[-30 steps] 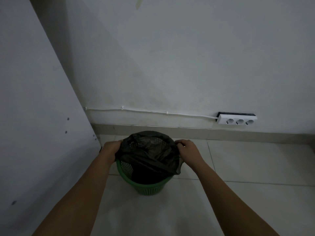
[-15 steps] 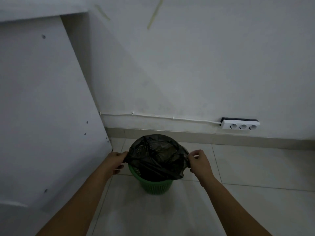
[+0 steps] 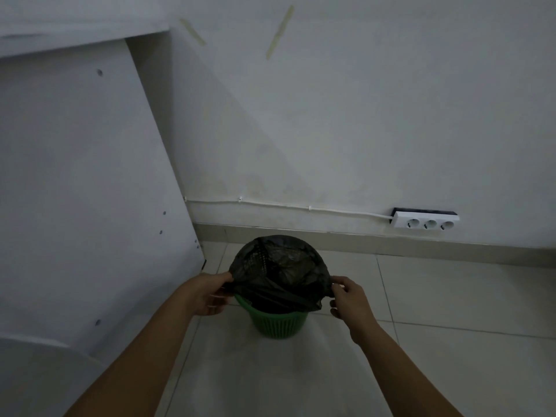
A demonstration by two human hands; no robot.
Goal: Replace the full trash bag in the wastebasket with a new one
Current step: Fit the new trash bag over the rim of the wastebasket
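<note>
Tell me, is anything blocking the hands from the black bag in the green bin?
Nothing visible does. The left hand and the right hand already pinch opposite edges of the black trash bag, which drapes over the rim of the green wastebasket. Above the bag there is only open space.

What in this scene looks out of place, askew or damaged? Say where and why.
Two yellowish strips stick to the wall at odd slants, like leftover tape. Nothing looks spilled around the green wastebasket.
</note>
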